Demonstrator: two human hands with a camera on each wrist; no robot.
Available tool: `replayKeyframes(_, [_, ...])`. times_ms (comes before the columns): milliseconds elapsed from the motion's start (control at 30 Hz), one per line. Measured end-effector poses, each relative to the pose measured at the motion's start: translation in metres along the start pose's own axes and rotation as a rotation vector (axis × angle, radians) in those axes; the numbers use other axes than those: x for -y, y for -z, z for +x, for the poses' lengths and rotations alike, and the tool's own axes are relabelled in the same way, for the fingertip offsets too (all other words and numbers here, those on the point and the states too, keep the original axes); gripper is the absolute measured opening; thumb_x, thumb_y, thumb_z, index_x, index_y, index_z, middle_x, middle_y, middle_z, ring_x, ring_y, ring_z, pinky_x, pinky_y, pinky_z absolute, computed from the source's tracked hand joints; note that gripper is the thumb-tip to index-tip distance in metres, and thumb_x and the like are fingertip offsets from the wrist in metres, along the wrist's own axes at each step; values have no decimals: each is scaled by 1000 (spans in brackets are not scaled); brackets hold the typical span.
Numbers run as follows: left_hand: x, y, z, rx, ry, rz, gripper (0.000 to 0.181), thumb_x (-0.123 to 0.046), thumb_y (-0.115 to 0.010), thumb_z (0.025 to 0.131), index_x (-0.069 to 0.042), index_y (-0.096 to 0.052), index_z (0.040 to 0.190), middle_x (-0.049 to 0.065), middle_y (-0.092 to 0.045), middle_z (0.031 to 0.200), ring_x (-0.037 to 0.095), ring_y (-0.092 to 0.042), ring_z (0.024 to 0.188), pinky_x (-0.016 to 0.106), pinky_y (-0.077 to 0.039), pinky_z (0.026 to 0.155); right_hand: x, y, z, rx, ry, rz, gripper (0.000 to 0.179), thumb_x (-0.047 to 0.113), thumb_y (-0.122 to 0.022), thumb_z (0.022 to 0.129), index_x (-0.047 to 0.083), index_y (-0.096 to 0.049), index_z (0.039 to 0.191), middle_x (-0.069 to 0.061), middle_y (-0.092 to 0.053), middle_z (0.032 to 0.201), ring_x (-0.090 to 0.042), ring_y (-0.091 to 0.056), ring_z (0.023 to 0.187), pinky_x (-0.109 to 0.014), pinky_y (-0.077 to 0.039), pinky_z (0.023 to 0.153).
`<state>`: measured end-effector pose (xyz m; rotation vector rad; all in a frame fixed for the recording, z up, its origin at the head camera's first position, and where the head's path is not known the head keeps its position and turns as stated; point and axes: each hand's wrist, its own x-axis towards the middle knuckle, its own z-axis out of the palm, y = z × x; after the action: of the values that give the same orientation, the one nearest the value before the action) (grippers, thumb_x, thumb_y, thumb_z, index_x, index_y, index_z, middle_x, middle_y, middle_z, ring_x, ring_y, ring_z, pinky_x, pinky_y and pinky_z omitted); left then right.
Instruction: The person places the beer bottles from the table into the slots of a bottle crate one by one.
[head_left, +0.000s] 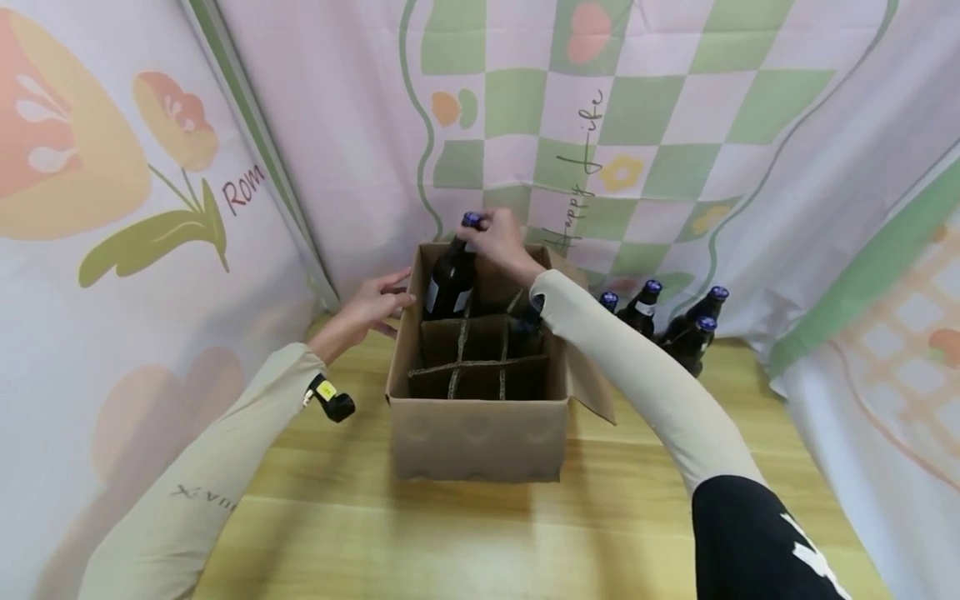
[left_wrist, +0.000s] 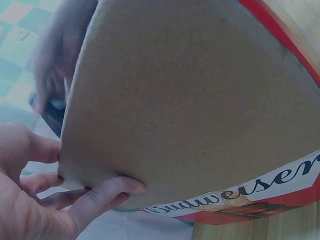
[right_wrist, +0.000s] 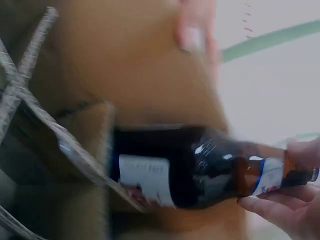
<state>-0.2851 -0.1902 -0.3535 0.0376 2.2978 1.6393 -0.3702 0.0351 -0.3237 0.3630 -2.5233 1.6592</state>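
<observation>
My right hand grips a dark glass beer bottle by its neck, just under the blue cap. The bottle stands slightly tilted in the back left part of an open cardboard box. Its white label shows in the right wrist view, where the fingers are around the neck. My left hand holds the box's left wall near the back, with a fingertip over the rim. In the left wrist view, other fingers lie against the outer side, which bears the word Budweiser. Cardboard dividers split the box's inside into cells.
Several capped beer bottles stand on the wooden table to the right of the box, partly behind my right forearm. Another bottle is inside the box at the right. A flap hangs out on the right. Patterned curtains surround the table.
</observation>
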Motion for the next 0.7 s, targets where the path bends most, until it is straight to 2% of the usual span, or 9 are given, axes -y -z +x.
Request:
replayKeyframes(100, [1, -5, 0, -3, -5, 6, 70, -11, -58, 104, -24, -29, 166, 23, -51, 154, 34, -63, 113, 32, -65, 68, -15, -17, -7, 93, 45, -151, 21, 13, -78, 95, -6, -71, 99, -15, -74, 87, -18, -68, 70, -17, -52, 57])
replayKeyframes(167, [1, -11, 0, 6, -9, 15, 70, -12, -58, 104, -23, -29, 166, 23, -50, 156, 32, -65, 110, 33, -66, 68, -29, -26, -11, 139, 51, -243, 26, 13, -80, 94, -1, -65, 79, -6, -64, 67, -15, -58, 55, -19, -45, 49])
replayKeyframes(233, [1, -16, -1, 15, -9, 20, 70, -12, -57, 104, -23, -28, 167, 22, -48, 158, 29, -65, 108, 33, -66, 68, -40, -30, -12, 183, 36, -308, 36, 13, -82, 91, 5, -58, 65, 0, -55, 56, -10, -50, 48, -20, -40, 46])
replayKeyframes(333, [1, -19, -2, 7, -3, 12, 70, -11, -57, 104, -23, -28, 167, 23, -49, 157, 25, -63, 101, 30, -64, 64, -65, -36, -2, 235, 31, -372, 48, 14, -85, 86, 10, -49, 55, 4, -47, 47, -9, -42, 42, -22, -35, 43])
replayKeyframes(467, [0, -20, -2, 3, 3, -8, 71, -11, -58, 104, -24, -29, 167, 22, -53, 153, 20, -61, 93, 27, -61, 60, -96, -45, 18, 289, 42, -406, 54, 17, -90, 80, 13, -47, 49, 6, -44, 43, -7, -36, 38, -21, -31, 39])
replayKeyframes(533, [0, -20, -1, 12, 0, -6, 71, -11, -57, 103, -24, -28, 167, 22, -53, 153, 19, -60, 92, 26, -61, 60, -101, -46, 21, 320, 32, -426, 54, 17, -91, 79, 13, -46, 49, 5, -46, 42, -8, -40, 37, -21, -34, 39])
replayKeyframes(633, [0, -19, 1, 16, 3, -8, 72, -10, -57, 103, -25, -28, 167, 21, -51, 153, 19, -59, 92, 26, -60, 58, -79, -39, 12, 394, -13, -453, 50, 14, -89, 82, 11, -48, 53, 1, -56, 47, -14, -57, 44, -24, -50, 46])
replayKeyframes(700, [0, -18, 1, 19, 6, -4, 73, -9, -56, 103, -24, -27, 168, 21, -49, 154, 18, -58, 93, 26, -59, 57, -51, -30, -1, 451, -41, -460, 38, 11, -86, 85, 5, -57, 61, -6, -64, 56, -13, -61, 48, -29, -59, 57])
